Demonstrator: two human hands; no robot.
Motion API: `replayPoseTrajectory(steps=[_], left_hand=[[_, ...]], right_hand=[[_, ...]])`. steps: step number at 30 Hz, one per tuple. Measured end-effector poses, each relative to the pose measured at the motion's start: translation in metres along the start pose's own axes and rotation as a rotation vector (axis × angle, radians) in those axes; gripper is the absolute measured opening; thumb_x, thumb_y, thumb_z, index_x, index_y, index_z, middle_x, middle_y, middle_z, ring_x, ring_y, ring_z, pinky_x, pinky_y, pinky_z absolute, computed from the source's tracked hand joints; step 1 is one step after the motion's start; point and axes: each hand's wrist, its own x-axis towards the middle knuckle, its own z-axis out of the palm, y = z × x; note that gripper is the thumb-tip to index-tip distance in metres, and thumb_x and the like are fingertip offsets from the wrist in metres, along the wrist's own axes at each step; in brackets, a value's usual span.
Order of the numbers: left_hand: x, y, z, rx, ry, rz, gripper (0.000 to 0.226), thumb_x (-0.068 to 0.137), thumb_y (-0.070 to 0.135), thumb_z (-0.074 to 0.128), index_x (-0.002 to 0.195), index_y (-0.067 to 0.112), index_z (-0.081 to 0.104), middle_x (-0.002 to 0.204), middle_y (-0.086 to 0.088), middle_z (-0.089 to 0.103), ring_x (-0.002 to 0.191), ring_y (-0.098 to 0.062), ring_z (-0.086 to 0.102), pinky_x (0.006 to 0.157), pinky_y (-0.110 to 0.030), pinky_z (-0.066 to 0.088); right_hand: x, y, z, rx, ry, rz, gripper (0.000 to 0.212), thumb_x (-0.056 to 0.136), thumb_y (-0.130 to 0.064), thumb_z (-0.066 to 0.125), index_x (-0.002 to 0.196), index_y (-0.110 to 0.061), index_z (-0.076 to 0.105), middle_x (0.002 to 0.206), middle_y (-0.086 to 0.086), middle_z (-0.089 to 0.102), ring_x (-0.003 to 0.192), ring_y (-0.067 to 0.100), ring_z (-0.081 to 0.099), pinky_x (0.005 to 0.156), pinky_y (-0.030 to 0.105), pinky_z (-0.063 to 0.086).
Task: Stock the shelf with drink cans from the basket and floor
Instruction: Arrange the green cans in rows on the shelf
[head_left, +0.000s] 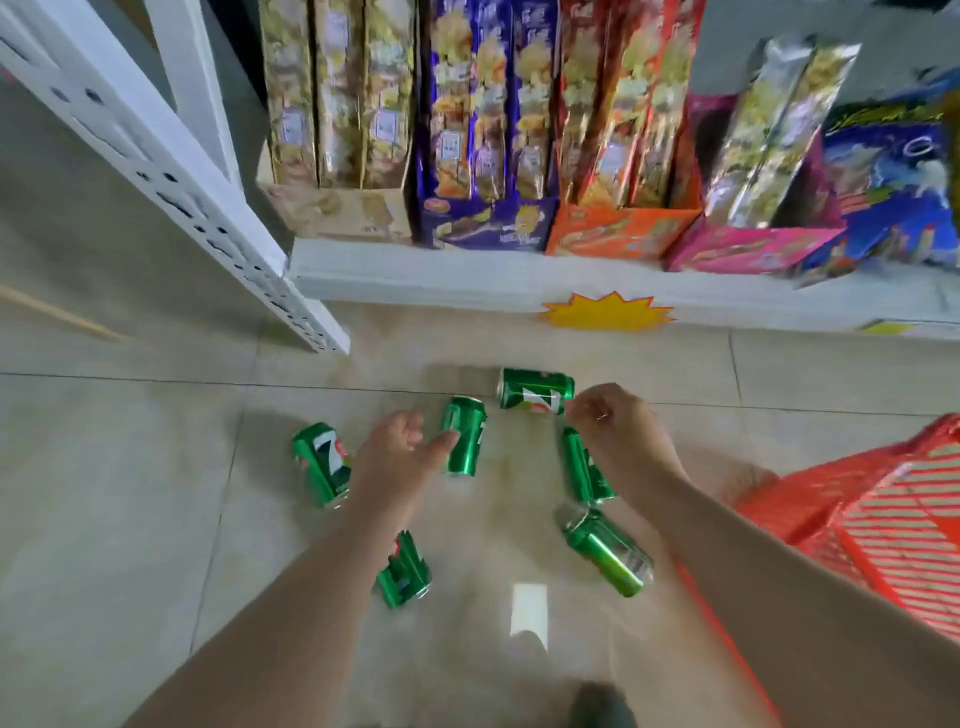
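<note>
Several green drink cans lie on their sides on the tiled floor. My left hand (400, 447) hovers between one can (322, 462) and another can (465, 435); its thumb reaches to the second can's side and its fingers are loosely curled, holding nothing. My right hand (608, 421) has its fingers curled beside the right end of the farthest can (535, 391), and I see nothing in it. It partly covers a can (584, 470). Two more cans (402, 569) (610, 553) lie nearer to me. The red basket (893, 525) stands at the right.
The white bottom shelf (467, 275) runs across ahead, filled with upright snack boxes (483, 130). A yellow starburst tag (605, 312) hangs on its edge. A white perforated shelf upright (171, 171) slants down at the left. My shoe (600, 706) shows at the bottom.
</note>
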Motion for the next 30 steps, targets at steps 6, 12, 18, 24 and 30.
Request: replayPoseTrajectory(steps=[6,12,18,24,30], left_hand=[[0.095,-0.037,0.071,0.07,0.035,-0.072,0.072,0.079,0.053,0.068,0.13,0.005,0.049,0.13,-0.017,0.054,0.118,-0.032,0.053,0.097,-0.037,0.041],[0.137,-0.066,0.124,0.245,0.038,-0.041,0.099,0.056,0.052,0.084,0.129,0.006,0.036,0.125,-0.015,0.043,0.117,-0.032,0.045,0.098,-0.039,0.041],[0.149,-0.071,0.104,0.046,-0.005,-0.045,0.078,0.045,0.048,0.085,0.11,0.016,0.054,0.099,-0.002,0.062,0.091,-0.022,0.062,0.085,-0.039,0.053],[0.078,-0.03,0.037,0.079,-0.004,0.03,0.076,0.057,0.035,0.088,0.12,0.021,0.047,0.105,0.003,0.059,0.097,-0.021,0.059,0.084,-0.036,0.049],[-0.022,0.061,-0.039,0.105,0.0,0.087,0.074,0.053,0.042,0.088,0.115,0.028,0.051,0.097,0.008,0.065,0.094,-0.018,0.062,0.084,-0.035,0.05]], right_hand=[[0.096,0.055,0.067,-0.122,-0.065,-0.092,0.04,0.091,-0.038,0.063,0.124,-0.017,0.059,0.119,0.002,0.056,0.109,0.022,0.053,0.08,0.027,0.039],[0.161,0.088,0.109,-0.395,-0.191,-0.216,0.082,0.08,-0.026,0.075,0.15,-0.02,0.032,0.153,0.007,0.037,0.14,0.028,0.032,0.114,0.035,0.03],[0.164,0.089,0.111,-0.381,-0.085,-0.236,0.07,0.077,-0.032,0.075,0.14,-0.024,0.047,0.124,0.007,0.054,0.113,0.03,0.048,0.084,0.029,0.039],[0.103,0.044,0.047,-0.33,-0.193,-0.186,0.08,0.067,-0.026,0.082,0.139,-0.028,0.048,0.122,0.005,0.053,0.113,0.028,0.045,0.078,0.025,0.033],[0.022,-0.033,-0.063,-0.26,-0.326,-0.184,0.081,0.062,-0.026,0.088,0.135,-0.027,0.053,0.122,0.002,0.053,0.108,0.019,0.052,0.08,0.02,0.036]])
